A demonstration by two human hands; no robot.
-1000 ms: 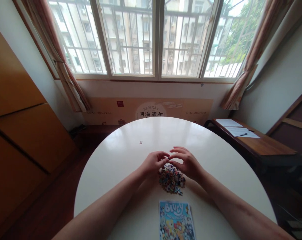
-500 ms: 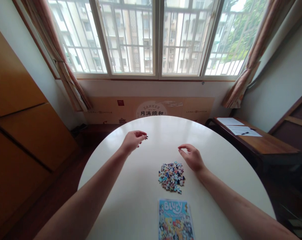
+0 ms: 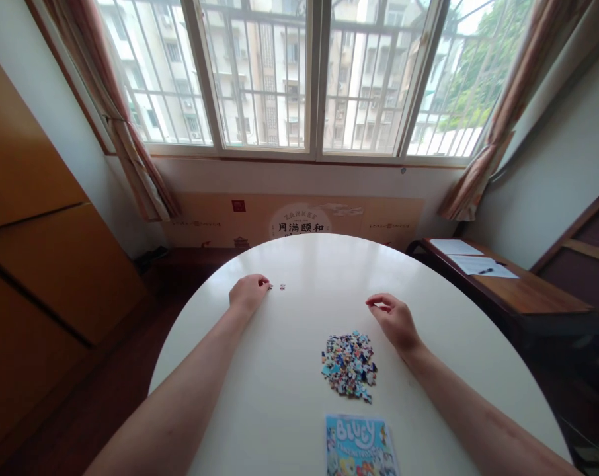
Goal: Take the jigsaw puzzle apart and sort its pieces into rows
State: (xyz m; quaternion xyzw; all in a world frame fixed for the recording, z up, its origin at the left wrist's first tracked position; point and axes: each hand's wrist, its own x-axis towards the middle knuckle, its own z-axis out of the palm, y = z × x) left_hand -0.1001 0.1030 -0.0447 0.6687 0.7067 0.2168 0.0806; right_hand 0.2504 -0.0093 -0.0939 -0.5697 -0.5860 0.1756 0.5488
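Observation:
My left hand [image 3: 250,291] is low over the far left part of the white round table [image 3: 260,370], its fingertips pinched on a small puzzle piece [image 3: 270,286]. Just right of it a single puzzle piece [image 3: 282,287] lies on the tabletop. My right hand [image 3: 393,320] hovers behind and right of the puzzle pile [image 3: 349,365], thumb and fingertips brought together; anything between them is too small to make out. Nearest to me lies the blue Bluey picture sheet [image 3: 361,446].
A wooden side table [image 3: 552,294] with papers [image 3: 482,266] and a pen stands at the right. Orange cabinets [image 3: 41,277] are on the left. Beyond the round table are a printed cardboard panel [image 3: 393,208] and a barred window.
My left hand has moved left and lower with a piece at its fingertips, and a single piece now shows on the table beside it. My right hand has shifted slightly right. The view has tilted.

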